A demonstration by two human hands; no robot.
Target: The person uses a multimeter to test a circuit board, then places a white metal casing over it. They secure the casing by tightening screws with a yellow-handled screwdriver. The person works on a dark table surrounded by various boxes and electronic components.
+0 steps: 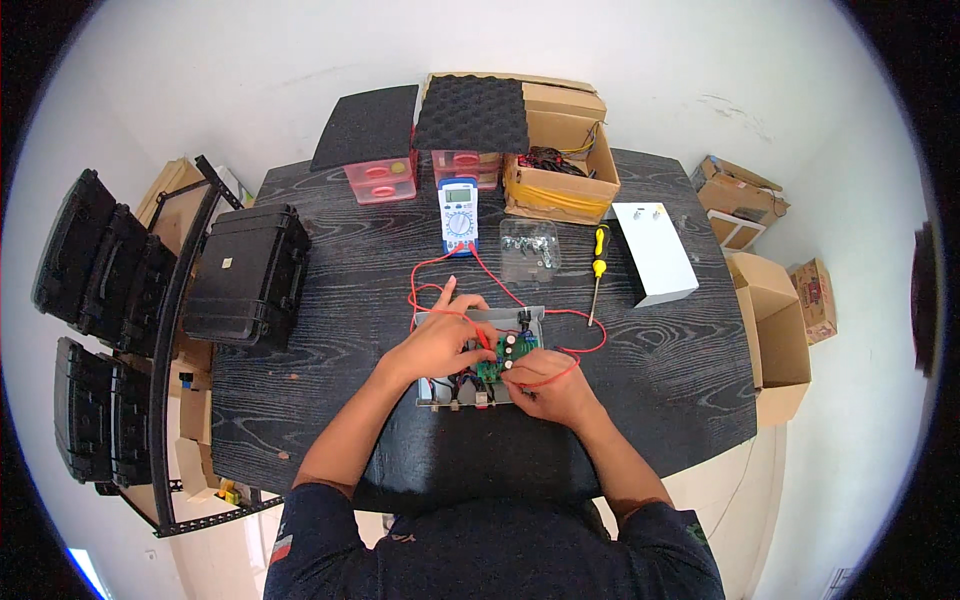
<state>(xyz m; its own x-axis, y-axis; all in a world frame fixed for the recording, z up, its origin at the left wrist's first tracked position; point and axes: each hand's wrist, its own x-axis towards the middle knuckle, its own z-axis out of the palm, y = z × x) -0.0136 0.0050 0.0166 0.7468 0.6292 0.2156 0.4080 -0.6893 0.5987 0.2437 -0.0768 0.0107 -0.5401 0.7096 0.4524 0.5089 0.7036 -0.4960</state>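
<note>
An open metal case (437, 391) sits at the table's front edge, with a green circuit board (516, 350) and dark wiring inside. My left hand (440, 342) reaches over it from the left, closed around a red test probe (487, 342) that points at the board. At the board's near right edge my right hand (553, 388) is pinched; a red lead runs across it into the fingers, which mostly hide the probe's tip. Both leads trail from a blue-and-white multimeter (459, 215) behind the case.
Behind the case lie a clear tray of screws (530, 250) and a yellow-handled screwdriver (598, 270), with a white metal cover (655, 252) to their right. Drawer boxes (383, 180) and a cardboard box of cables (560, 190) stand at the back. A black hard case (248, 275) stands left.
</note>
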